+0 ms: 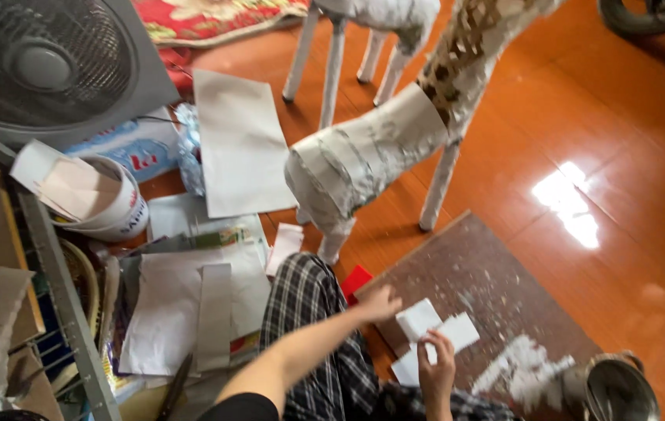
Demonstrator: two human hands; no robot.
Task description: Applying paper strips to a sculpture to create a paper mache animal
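Sitting on an orange floor (582, 101), a person in checked trousers (309, 304) works over a brown speckled board (488, 281); the left hand (379, 302) reaches across the knee and rests its fingers on the edge of a white paper piece (418, 318) lying on the board, though whether it pinches the piece or only touches it cannot be told; the right hand (436, 366) is curled around a second white paper strip (457, 331), thumb and fingers closed on its lower end; both pieces sit near the board's near-left corner, touching each other; white paste (523, 366) is smeared on the board just beside a metal pot (620, 390); a paper-covered animal figure (371, 156) on white legs stands on the floor beyond the board; loose paper sheets (239, 140), a white bucket (110, 206) and a fan (44, 62) lie to the left
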